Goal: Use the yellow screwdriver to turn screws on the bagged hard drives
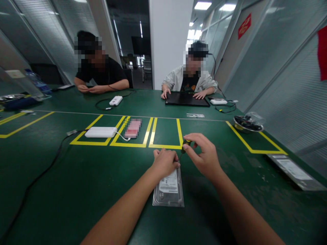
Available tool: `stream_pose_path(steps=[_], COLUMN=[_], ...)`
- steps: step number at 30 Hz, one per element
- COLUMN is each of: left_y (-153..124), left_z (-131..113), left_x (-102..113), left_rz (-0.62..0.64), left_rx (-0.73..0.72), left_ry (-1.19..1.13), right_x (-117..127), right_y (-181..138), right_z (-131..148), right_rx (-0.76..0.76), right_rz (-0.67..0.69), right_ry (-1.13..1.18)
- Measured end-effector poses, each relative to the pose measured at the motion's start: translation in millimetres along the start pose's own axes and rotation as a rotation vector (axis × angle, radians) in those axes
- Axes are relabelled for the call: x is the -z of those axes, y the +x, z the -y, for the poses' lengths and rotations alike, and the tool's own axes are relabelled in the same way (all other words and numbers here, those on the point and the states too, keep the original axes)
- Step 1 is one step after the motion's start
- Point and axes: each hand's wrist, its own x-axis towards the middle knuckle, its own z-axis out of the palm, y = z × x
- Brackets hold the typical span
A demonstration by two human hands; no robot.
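Note:
A hard disk drive (168, 190) lies flat on the green table, its white label partly covered by my left hand (165, 164). The fingers of that hand are curled over the drive's far end and hold it. My right hand (203, 151) grips the black and yellow handle of a screwdriver (186, 145) between thumb and fingers. The screwdriver's thin shaft points down at the far right corner of the drive, beside my left fingertips. Whether its tip sits in a screw cannot be made out.
Yellow tape boxes mark the green table (114, 177). A white power bank (100, 132) and a pink-screened phone (133, 128) lie ahead left. Rightward are a metal bowl (247, 127) of dark parts and another drive (296, 172). Two people sit opposite, one touching a black panel (187, 98).

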Motion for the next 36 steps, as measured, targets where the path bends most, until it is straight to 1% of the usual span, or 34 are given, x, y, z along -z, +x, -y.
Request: stream_pose_path(steps=[4, 16, 20, 27, 32, 36], left_y=[1.0, 1.1, 1.1, 0.7, 0.8, 0.8], left_z=[0.4, 1.3, 0.6, 0.1, 0.4, 0.6], left_x=[-1.1, -0.8, -0.9, -0.6, -0.5, -0.8], left_rz=[0.003, 0.001, 0.006, 0.014, 0.011, 0.011], left_rx=[0.005, -0.013, -0.015, -0.016, -0.020, -0.017], left_ry=[-0.003, -0.007, -0.010, -0.019, -0.014, -0.010], right_x=[-0.3, 0.0, -0.7, -0.2, 0.5, 0.7], right_y=[-0.1, -0.5, 0.0, -2.0, -1.0, 0.0], right_z=[-0.3, 2.7, 2.5, -1.4, -1.1, 0.6], right_rx=[0.017, 0.030, 0.033, 0.011, 0.056, 0.039], right_rz=[-0.033, 0.002, -0.018, -0.012, 0.014, 0.015], right_ry=[-0.032, -0.015, -0.021, -0.015, -0.002, -0.023])
